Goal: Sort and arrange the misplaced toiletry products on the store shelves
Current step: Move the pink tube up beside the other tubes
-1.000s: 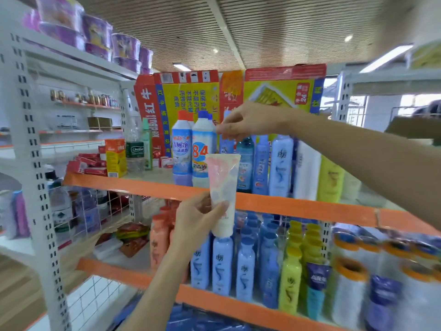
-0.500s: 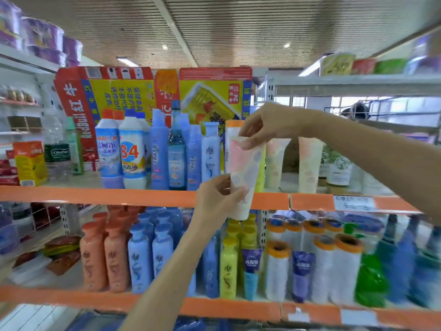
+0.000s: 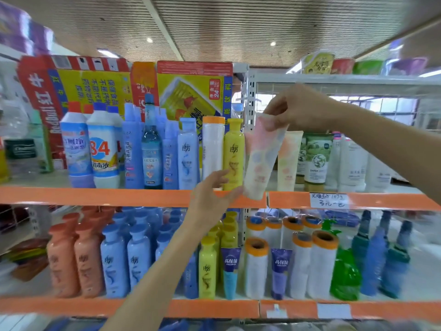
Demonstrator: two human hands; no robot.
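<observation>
Left hand (image 3: 211, 194) now off the pastel tube (image 3: 261, 156), fingers spread; right grip (image 3: 294, 108) pinching its top.

Large red-and-yellow printed cardboard cartons (image 3: 90, 84) upright at back of upper shelf, behind bottles; purple plastic-wrapped packs (image 3: 21, 32) on top shelf, far left, blurred; round yellow, red, green lidded tubs (image 3: 343, 64) on white metal top shelf at right; slatted brown ceiling (image 3: 238, 22) with small recessed round lights (image 3: 149, 40); handwritten white paper price label (image 3: 328, 200) stuck on orange shelf edge
</observation>
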